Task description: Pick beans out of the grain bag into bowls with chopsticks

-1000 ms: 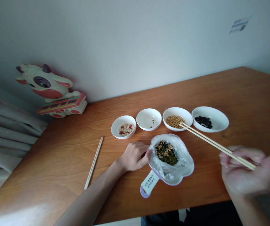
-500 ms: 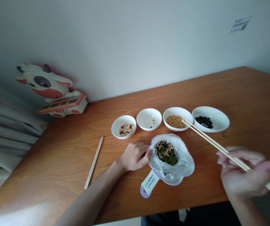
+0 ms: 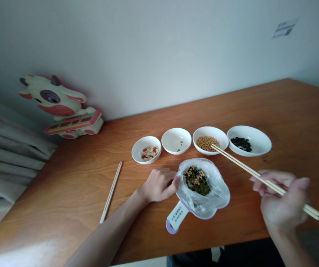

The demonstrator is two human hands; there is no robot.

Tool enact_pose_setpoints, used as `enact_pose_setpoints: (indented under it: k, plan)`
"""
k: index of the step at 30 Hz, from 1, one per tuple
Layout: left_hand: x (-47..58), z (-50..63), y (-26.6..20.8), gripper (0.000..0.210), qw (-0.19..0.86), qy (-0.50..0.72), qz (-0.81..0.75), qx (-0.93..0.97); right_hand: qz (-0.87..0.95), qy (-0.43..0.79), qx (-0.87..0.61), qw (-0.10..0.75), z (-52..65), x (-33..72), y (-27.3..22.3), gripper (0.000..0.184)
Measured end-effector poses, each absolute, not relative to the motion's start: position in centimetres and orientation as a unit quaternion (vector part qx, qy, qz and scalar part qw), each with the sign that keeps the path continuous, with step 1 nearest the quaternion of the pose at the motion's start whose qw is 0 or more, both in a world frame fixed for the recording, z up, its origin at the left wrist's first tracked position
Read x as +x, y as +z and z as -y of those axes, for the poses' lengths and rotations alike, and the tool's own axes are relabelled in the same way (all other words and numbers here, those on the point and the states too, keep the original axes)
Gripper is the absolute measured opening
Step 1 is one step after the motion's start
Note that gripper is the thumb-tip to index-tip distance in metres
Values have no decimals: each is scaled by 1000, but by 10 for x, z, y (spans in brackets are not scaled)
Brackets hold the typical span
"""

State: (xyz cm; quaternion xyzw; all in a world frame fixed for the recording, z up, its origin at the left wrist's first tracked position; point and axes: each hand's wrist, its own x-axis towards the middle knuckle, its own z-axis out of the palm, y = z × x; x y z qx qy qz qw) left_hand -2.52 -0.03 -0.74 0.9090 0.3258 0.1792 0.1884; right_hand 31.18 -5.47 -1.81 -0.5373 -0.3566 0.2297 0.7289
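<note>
My left hand [image 3: 160,184] is closed on the left rim of a lilac scoop-like dish [image 3: 226,202] lined with a clear plastic bag [image 3: 217,185]. Green beans, black seeds and a few soybeans [image 3: 196,180] lie inside the bag. My right hand [image 3: 281,198] grips a pair of wooden chopsticks [image 3: 248,170]. Their tips are at the near side of the soybeans [image 3: 207,142] in a white bowl [image 3: 221,136]; whether a bean is pinched I cannot tell. To its right a white bowl [image 3: 259,142] holds black seeds [image 3: 242,144].
Further left stand a nearly bare white bowl [image 3: 173,138] with a few green beans and another bowl [image 3: 137,150] with nuts and pale flakes. A second pair of chopsticks [image 3: 111,191] lies at left. Behind are a cow toy piano [image 3: 67,111] and the wall.
My right hand has moved a little left, and the chopstick tips have shifted left and nearer within the soybean bowl. My left hand and the dish have stayed put.
</note>
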Motion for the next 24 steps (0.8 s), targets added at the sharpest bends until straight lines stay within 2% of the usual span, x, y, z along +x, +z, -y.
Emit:
enact_pose_setpoints:
  k: [4,8,10,15,21,24]
  plan:
    - [-25,0,-7,42,185,177,-326,910,365,226,-503,750,56,320,-24,73]
    - [-25,0,-7,44,180,175,-325,912,400,200,-461,766,60,334,-36,93]
    - [-25,0,-6,44,181,174,-327,911,402,185,-476,760,60,338,-39,97]
    - [-25,0,-6,44,183,174,-325,912,405,201,-515,728,53,328,-31,98]
    - [-25,-1,-5,45,189,175,-324,910,443,212,-538,685,59,308,-23,85]
    - [-25,0,-5,46,189,176,-324,910,479,200,-550,654,63,307,-32,85]
